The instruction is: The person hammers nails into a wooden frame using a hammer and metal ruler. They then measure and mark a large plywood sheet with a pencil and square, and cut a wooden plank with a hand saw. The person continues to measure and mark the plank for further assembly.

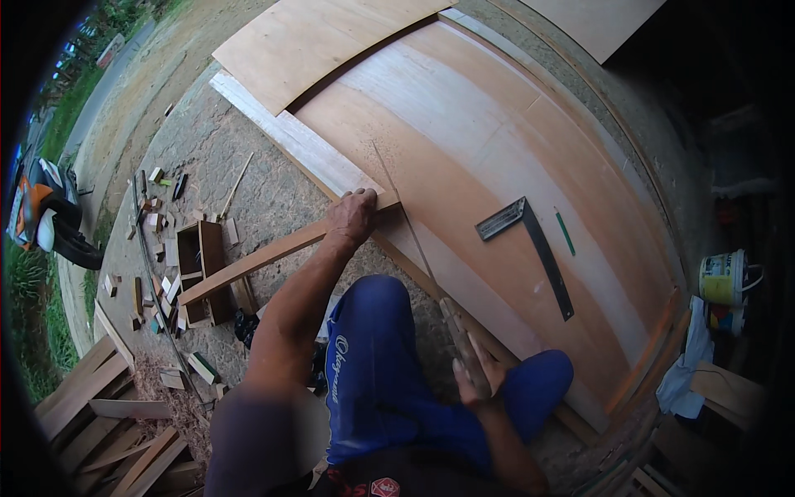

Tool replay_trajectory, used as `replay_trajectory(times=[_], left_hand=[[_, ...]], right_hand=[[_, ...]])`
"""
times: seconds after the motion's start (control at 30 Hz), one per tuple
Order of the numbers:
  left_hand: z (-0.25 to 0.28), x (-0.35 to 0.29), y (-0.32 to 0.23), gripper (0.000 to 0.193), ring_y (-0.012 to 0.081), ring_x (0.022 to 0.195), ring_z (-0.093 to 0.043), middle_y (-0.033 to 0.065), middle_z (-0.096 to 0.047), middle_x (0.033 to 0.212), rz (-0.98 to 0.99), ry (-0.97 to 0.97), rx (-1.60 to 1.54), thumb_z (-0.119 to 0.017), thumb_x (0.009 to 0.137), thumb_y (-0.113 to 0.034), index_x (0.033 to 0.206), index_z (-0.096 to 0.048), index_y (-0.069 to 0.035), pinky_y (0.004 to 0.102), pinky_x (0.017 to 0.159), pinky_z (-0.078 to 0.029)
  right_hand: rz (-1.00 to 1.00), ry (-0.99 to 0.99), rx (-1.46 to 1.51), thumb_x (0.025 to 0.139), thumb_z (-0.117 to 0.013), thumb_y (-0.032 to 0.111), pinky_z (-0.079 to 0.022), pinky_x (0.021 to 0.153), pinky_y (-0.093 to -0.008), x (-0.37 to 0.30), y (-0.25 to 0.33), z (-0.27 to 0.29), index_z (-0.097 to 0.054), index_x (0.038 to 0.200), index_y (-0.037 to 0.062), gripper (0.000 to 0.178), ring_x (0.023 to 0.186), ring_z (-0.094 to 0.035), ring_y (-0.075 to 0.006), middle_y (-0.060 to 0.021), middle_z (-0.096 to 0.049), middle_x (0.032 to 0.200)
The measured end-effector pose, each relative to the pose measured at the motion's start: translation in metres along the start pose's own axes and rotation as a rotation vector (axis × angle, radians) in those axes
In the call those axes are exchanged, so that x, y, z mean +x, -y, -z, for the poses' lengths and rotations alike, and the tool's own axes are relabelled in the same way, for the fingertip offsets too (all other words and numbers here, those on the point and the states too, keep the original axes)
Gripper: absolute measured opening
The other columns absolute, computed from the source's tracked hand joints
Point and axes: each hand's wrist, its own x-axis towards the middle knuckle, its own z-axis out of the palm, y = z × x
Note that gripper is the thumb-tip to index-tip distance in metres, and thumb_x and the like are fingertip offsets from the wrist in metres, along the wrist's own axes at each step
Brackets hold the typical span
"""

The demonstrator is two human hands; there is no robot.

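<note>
My left hand (354,217) is closed over a long wooden strip (269,255), pressing it near one end against the edge of a large plywood-faced panel (489,157). The strip's other end reaches left over a wooden tool box. In my right hand (480,369) is the handle of a handsaw (454,325). Its thin blade, seen nearly edge-on, runs up past the strip's end, beside my left hand. Sawdust lies on the panel by the blade's tip. A try square (542,248) and a green pencil (565,233) rest on the panel to the right.
The open wooden tool box (214,269) stands on the concrete among several small offcuts. Longer boards (112,427) are piled at lower left. A plywood sheet (323,45) covers the panel's far end. A paint bucket (722,277) and pale cloth (686,373) are at right; a motorcycle (58,211) stands far left.
</note>
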Motion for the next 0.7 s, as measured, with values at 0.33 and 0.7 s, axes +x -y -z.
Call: replay_trajectory(times=[0.33,0.7], left_hand=[[-0.001,-0.006,0.008,0.014,0.035,0.103,-0.066,0.0106,-0.068,0.103,0.036,-0.02,0.016,-0.058,0.088,-0.022,0.093,-0.063,-0.01,0.0502,0.083,-0.051],[0.0,-0.001,0.009,0.011,0.0333,0.104,-0.065,0.0092,-0.067,0.105,0.031,-0.028,0.045,-0.058,0.089,-0.019,0.095,-0.064,-0.012,0.0476,0.084,-0.052]], right_hand=[[-0.175,0.157,0.077,0.084,-0.069,0.007,-0.059,0.085,-0.0391,-0.041,0.005,0.023,-0.057,0.132,-0.0057,0.052,0.099,-0.073,-0.0374,-0.0274,-0.068,0.119],[-0.087,-0.021,0.218,0.082,-0.07,0.006,-0.058,0.083,-0.0387,0.084,-0.019,-0.066,-0.057,0.133,-0.0056,0.054,0.098,-0.072,-0.0413,-0.027,-0.069,0.113]])
